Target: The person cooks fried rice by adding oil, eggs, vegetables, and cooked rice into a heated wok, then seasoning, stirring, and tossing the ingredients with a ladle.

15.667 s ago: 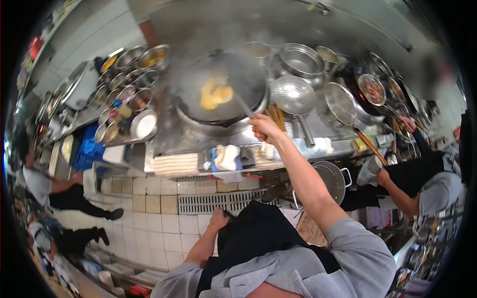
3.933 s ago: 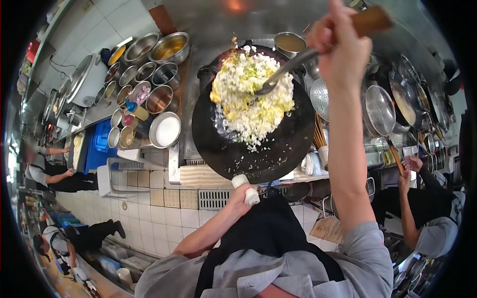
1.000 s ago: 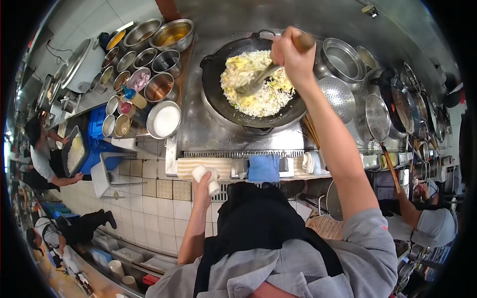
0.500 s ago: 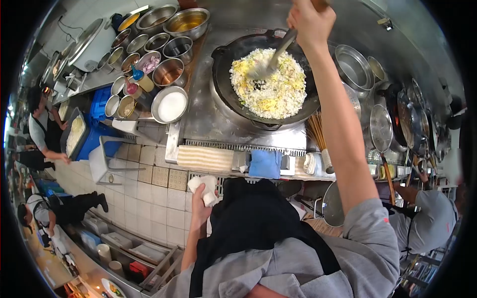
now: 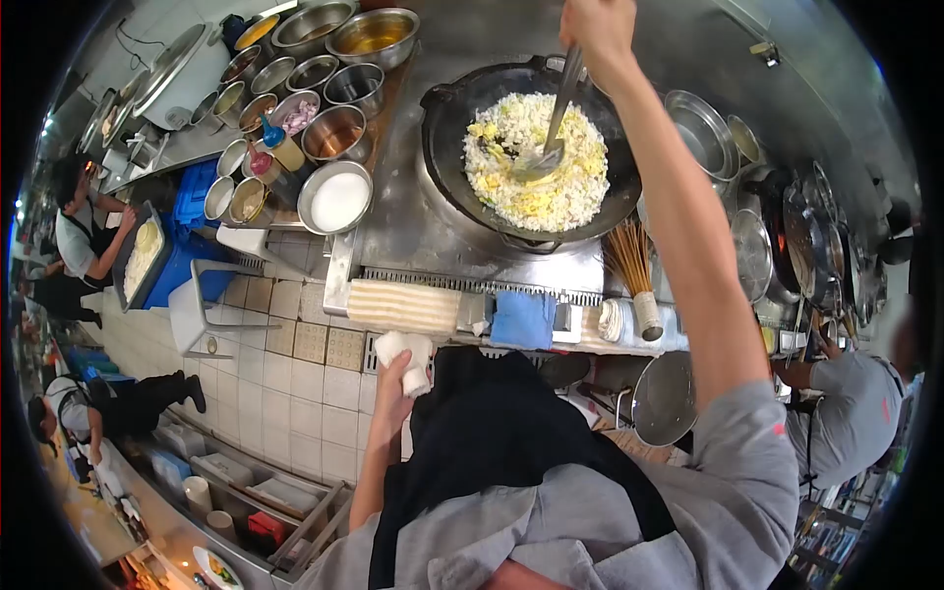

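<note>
My right hand (image 5: 598, 29), at the top of the view, is closed on the handle of a metal ladle (image 5: 564, 103). The ladle's bowl rests in rice with yellow egg and green bits (image 5: 536, 202) inside a large black wok (image 5: 447, 187) on the steel stove. Low and left of the stove, my left hand (image 5: 393, 388) grips a folded white cloth (image 5: 405, 359), clear of the wok.
Steel bowls and pots (image 5: 336, 131) and a bowl of white granules (image 5: 336, 202) stand left of the wok. A bamboo brush (image 5: 634, 270) and blue cloth (image 5: 523, 320) lie at the front edge. Co-workers (image 5: 855, 413) are at right and left.
Earlier the left hand held the wok's rim with the cloth; it is now away from it. In the last half second the ladle's bowl has moved right and down through the rice.
</note>
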A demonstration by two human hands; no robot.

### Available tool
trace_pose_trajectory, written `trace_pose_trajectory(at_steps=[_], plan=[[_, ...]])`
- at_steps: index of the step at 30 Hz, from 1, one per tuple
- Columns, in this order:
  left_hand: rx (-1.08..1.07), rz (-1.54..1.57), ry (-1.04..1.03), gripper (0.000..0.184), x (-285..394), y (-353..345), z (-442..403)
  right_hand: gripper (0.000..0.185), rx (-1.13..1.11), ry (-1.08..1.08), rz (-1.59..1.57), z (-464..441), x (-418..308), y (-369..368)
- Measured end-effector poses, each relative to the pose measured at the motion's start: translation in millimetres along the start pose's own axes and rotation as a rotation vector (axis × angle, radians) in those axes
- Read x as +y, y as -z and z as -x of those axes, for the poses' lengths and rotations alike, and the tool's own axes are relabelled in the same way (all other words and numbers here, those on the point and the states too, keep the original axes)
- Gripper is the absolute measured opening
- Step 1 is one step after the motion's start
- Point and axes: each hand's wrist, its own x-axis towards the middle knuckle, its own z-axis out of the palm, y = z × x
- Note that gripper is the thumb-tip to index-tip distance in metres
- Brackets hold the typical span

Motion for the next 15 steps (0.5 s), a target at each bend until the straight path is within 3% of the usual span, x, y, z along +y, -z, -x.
trace_pose_trajectory(at_steps=[1, 3, 6, 9, 13, 15], plan=[[-0.018, -0.016, -0.008, 0.038, 3.8, -4.0, -4.7, 0.025, 0.115, -0.048, -0.055, -3.3, -21.5, -5.8], [-0.043, -0.039, -0.034, 0.038, 6.9, -9.9, -8.4, 0.03, 0.226, 0.106, -0.196, -10.0, -15.8, 2.8], [-0.038, -0.053, -0.007, 0.039, 7.8, -12.6, -6.7, 0.024, 0.169, 0.263, -0.437, 13.9, 27.2, 25.6], [-0.048, -0.021, -0.03, 0.042, 10.3, -11.2, -7.9, 0.025, 0.072, -0.023, -0.271, 26.7, -9.9, 49.6], [-0.055, 0.046, -0.015, 0.044, 10.5, 3.4, -10.2, 0.026, -0.076, -0.058, -0.47, 49.9, -74.9, 113.8], [-0.065, 0.053, -0.009, 0.044, 13.1, -7.4, -12.8, 0.025, 0.262, 0.106, -0.264, 69.3, -37.5, 97.0]])
